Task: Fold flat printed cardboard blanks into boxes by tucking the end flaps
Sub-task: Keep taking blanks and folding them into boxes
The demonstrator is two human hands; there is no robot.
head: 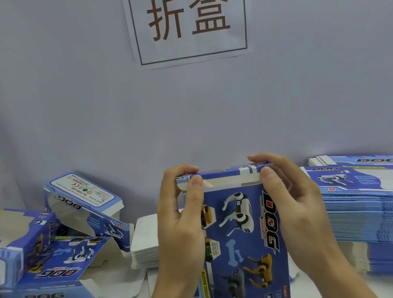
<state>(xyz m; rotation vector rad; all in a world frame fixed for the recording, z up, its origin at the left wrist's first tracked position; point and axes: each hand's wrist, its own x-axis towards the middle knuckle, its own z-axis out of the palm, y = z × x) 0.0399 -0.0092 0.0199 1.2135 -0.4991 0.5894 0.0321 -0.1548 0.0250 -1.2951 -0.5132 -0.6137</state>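
While both hands, left (181, 217) and right (296, 206), grip the upright box (242, 239), thumbs press its top flap (228, 173) down to tuck it.

The box (240, 234) held upright in front of the wall (69, 100) is made of thin cardboard, printed blue with a slight sheen outside and left plain white on its flap edges. The same printed card is seen in the stack of blanks (372, 217) to its right, while the folded boxes (78, 217) to its left show dull grey-brown insides. A matt white paper sign (188, 22) is fixed on the smooth, pale wall.
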